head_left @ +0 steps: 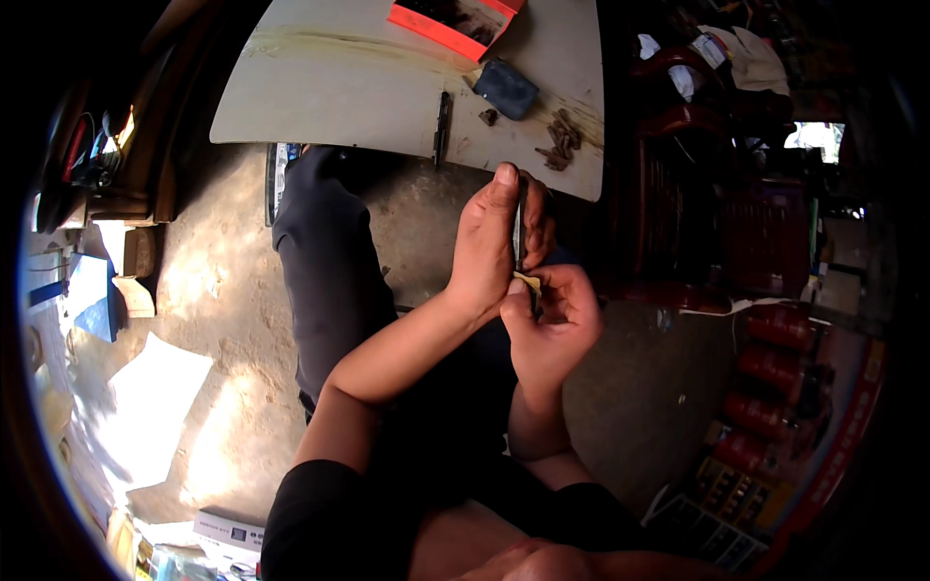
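Observation:
My left hand [484,232] is raised just off the near edge of the white table, with its fingers closed around a slim dark strip [519,232] standing nearly upright. The strip's kind is unclear; its edge shows between thumb and fingers. Just below, my right hand [560,315] pinches a small yellowish, thin folded piece [528,282] between thumb and index finger. This piece sits at the strip's lower end, by the heel of my left hand. Whether the two touch is hidden by the fingers.
On the white table [329,92] are an open orange-red box [455,39] with dark contents, a dark grey block [506,89], a black pen [442,128] and several brown pieces [559,142]. Dark red chairs [693,208] stand right; a white sheet [155,412] lies on the floor left.

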The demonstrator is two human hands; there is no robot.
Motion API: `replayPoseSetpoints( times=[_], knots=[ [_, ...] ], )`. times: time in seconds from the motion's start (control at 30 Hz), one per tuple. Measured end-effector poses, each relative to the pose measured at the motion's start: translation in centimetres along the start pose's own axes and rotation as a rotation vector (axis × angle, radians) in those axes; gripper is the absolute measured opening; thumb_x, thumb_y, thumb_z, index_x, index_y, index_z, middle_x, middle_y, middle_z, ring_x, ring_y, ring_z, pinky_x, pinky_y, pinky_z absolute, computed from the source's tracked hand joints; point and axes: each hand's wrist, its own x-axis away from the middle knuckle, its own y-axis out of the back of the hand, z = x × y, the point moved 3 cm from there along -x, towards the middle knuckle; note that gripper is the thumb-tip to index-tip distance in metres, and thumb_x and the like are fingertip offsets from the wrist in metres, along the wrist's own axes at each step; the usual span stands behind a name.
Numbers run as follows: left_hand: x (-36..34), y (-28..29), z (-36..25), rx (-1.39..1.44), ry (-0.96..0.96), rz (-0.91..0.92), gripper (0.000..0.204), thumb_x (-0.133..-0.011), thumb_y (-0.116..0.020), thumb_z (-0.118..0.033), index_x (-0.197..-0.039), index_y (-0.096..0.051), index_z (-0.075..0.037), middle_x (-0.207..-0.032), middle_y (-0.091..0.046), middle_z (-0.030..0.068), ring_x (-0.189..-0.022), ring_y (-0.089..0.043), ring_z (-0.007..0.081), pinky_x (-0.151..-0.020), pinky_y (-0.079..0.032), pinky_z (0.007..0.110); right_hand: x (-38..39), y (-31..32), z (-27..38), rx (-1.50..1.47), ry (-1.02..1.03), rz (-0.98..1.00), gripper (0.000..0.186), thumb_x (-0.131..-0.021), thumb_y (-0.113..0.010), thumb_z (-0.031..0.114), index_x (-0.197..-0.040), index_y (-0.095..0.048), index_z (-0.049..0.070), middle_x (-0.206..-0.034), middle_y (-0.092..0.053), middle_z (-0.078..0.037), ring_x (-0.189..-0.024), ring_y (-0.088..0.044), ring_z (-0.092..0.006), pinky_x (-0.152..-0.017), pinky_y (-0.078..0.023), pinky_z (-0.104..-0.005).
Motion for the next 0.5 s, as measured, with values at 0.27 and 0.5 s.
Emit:
replayPoseSetpoints(
  times=[0.27,0.5],
  knots=[
    [-0.3,0.2,-0.7,0.212,0.043,0.004,0.048,-0.098,-0.035,-0.044,-0.067,-0.038,-0.007,-0.055,-0.035,0.0014,-0.040,-0.029,0.0093,-0.037,-0.024,0.021,-1.2,1.0,-3.3,-1.178,-0.552,0.379,0.018,-0.090,-0.056,0.013,-0.100,-0.048,0.000,-0.083,-0.053,-0.008,-0.059,-0.052,-0.0087,-0.049,-0.044,-0.0176],
    [-0.2,0.1,-0.6,0.175,0.033,-0.019,0.049,-0.098,-0.036,-0.044,-0.066,-0.037,-0.007,-0.055,-0.034,0.0012,-0.040,-0.028,0.0091,-0.036,-0.023,0.020,-1.2,1.0,-4.2,-1.603,-0.673,0.502,0.017,-0.093,-0.052,0.012,-0.103,-0.048,-0.001,-0.090,-0.052,-0.010,-0.068,-0.055,-0.0107,-0.057,-0.050,-0.0192]
  ],
)
